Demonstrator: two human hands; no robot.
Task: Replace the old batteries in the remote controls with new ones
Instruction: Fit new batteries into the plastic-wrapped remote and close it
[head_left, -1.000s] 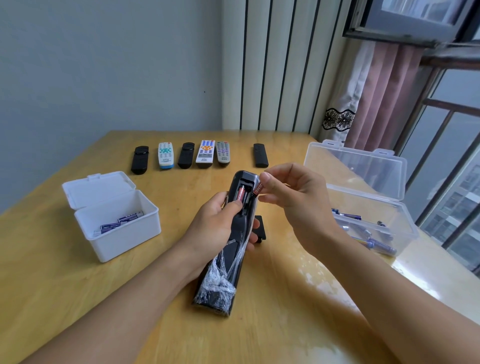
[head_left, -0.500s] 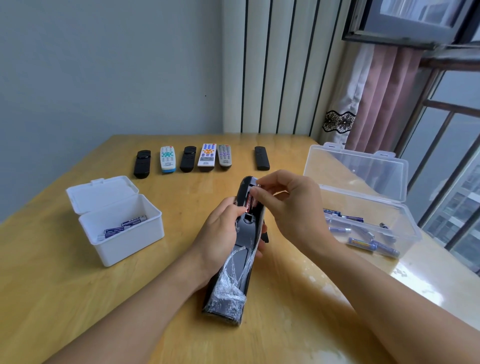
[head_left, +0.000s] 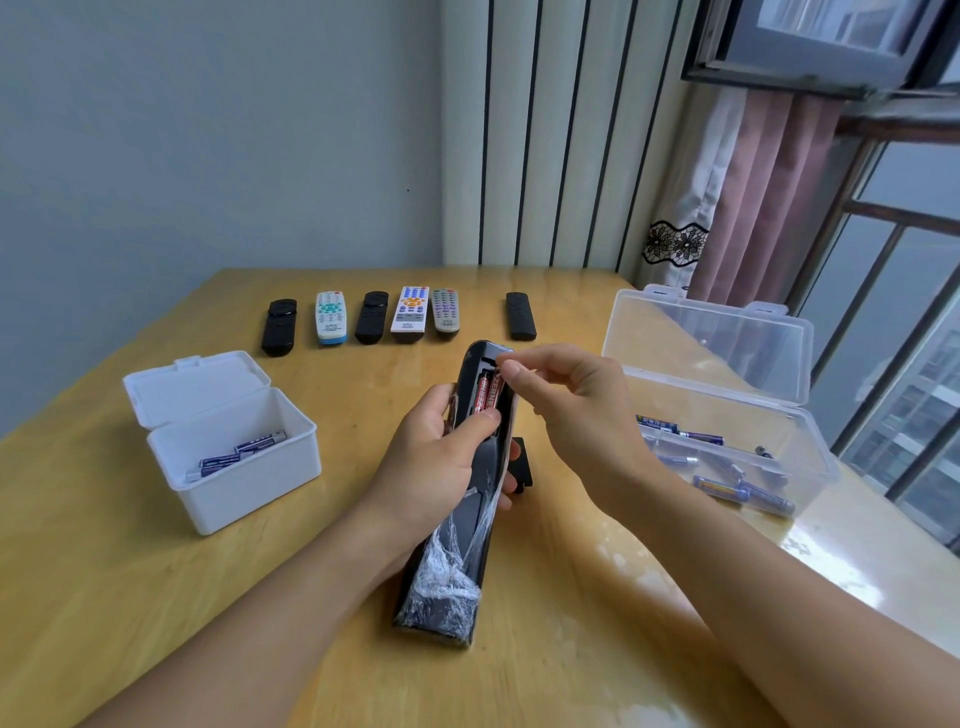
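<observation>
1. Gripping the long black plastic-wrapped remote control (head_left: 470, 499) above the wooden desk (head_left: 104, 597), the left hand (head_left: 436, 462) curls round it.
2. The right hand (head_left: 576, 410) pinches a red cylindrical battery (head_left: 496, 392) in its open compartment.

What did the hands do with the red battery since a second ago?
The right hand pushed the second red battery down into the black plastic-wrapped remote, beside the first. The left hand kept gripping the remote. Both boxes and the row of remotes stayed put.
</observation>
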